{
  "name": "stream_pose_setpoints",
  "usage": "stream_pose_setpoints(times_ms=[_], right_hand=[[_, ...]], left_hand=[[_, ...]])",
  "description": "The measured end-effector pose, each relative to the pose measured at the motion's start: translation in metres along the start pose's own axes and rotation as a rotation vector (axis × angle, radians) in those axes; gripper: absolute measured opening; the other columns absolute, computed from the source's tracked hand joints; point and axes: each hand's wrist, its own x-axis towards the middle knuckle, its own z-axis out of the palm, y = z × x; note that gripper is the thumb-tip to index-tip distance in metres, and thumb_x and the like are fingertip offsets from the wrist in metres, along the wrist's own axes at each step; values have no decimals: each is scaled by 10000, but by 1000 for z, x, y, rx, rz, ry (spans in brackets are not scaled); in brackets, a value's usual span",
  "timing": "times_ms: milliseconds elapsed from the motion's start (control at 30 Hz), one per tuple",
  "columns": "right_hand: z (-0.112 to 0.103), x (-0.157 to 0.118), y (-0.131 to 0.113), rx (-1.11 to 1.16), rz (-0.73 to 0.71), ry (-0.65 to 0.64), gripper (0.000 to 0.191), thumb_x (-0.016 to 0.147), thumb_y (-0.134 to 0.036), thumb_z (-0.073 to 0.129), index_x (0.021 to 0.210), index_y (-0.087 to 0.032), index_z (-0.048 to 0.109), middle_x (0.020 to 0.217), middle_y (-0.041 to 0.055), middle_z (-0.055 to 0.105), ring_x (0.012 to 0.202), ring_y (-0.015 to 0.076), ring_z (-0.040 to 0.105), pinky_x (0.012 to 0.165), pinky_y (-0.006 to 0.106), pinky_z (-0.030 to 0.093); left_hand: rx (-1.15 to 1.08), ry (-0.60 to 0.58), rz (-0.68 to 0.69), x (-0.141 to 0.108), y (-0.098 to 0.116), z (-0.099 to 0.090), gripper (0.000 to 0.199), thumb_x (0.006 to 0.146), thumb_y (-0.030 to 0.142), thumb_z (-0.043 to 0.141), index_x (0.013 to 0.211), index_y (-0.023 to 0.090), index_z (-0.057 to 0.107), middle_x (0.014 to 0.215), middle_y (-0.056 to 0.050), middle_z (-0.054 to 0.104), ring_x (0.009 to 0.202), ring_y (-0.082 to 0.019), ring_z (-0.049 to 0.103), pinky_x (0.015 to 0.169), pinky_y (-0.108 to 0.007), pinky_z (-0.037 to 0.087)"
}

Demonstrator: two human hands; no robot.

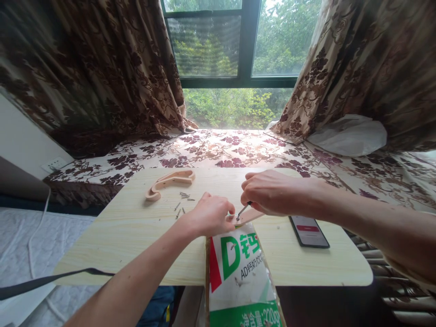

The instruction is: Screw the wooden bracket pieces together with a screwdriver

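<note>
My right hand (pixel 260 194) is closed around the dark handle of a screwdriver (pixel 244 209). Its thin metal shaft slants down to a small dark spot on a light wooden piece (pixel 250 215), perhaps a screw or hole. Left of that spot, my left hand (pixel 214 213) is closed on the end of the wooden piece, its fingers partly hiding it. Below both hands, a printed cardboard piece (pixel 235 290) in white, green and red extends over the table's front edge. Several loose screws (pixel 184 196) lie left of my left hand.
A curved wooden piece (pixel 170 181) rests at the left on the pale wooden table (pixel 136 227). A phone (pixel 309 231) with its screen lit lies at the right. Behind are a flowered ledge cover (pixel 221 150) and a white plastic bag (pixel 350 135).
</note>
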Motion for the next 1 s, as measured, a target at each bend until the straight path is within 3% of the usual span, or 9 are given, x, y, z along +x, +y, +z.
stream_pose_setpoints(times_ms=[133, 233, 367, 600, 1000], right_hand=[[-3, 0, -3, 1, 15, -24, 234, 777, -36, 530, 852, -173, 704, 792, 63, 657, 803, 175, 512, 532, 270, 260], [-4, 0, -4, 3, 9, -22, 226, 780, -36, 533, 851, -161, 707, 788, 67, 654, 789, 174, 511, 531, 276, 260], [-2, 2, -5, 2, -10, -13, 199, 761, -29, 538, 792, -145, 697, 754, 72, 643, 754, 172, 499, 548, 283, 280], [1, 12, -7, -55, -49, -9, 163, 773, -41, 545, 695, -137, 650, 697, 61, 619, 627, 141, 433, 555, 286, 303], [-11, 27, -15, -35, -3, -128, 135, 736, -74, 559, 720, -134, 678, 691, 68, 671, 581, 139, 525, 477, 269, 290]], left_hand=[[-20, 53, 29, 4, -1, 1, 213, 759, 400, 590, 874, 245, 681, 927, -22, 668, 883, -194, 554, 845, -357, 302], [-12, 80, 44, 8, 2, 8, 121, 749, 310, 583, 721, 224, 664, 796, -4, 664, 820, -180, 555, 849, -370, 300], [14, 105, 37, 12, 4, 17, 201, 742, 212, 564, 542, 193, 568, 594, 18, 593, 701, -154, 532, 849, -391, 312], [11, 148, 38, 15, 0, 22, 224, 767, 246, 560, 550, 196, 567, 603, 23, 618, 669, -142, 531, 866, -396, 322], [2, 173, 54, 17, -5, 22, 217, 806, 321, 515, 671, 214, 647, 662, -24, 676, 685, -176, 583, 748, -334, 385]])
